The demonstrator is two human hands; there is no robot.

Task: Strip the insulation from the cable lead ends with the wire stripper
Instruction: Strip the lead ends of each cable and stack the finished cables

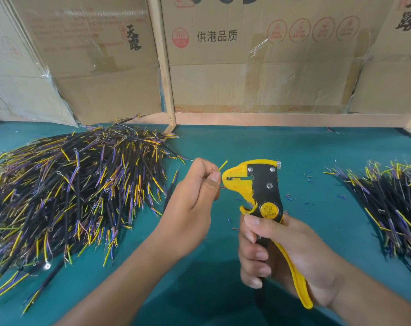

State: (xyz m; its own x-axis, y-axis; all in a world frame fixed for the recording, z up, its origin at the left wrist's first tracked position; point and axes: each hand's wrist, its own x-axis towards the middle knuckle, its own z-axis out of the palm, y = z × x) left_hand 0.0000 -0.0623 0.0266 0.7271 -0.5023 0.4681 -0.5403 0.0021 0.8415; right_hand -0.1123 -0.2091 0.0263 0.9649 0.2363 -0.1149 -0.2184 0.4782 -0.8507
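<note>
Your tabletop (223, 290) is covered in teal matting, backed by taped cardboard cartons (258, 67) set behind a wooden frame (163, 67). A large heap of black cables (65, 191) lies to your left; a smaller heap (392, 208) lies to your right. Small offcuts of insulation (291, 198) are scattered between them. Your left hand (195, 201) pinches a cable lead (223, 165) just beside the tool's head. Your right hand (277, 252) grips the handles of the yellow wire stripper (258, 184), held upright.
</note>
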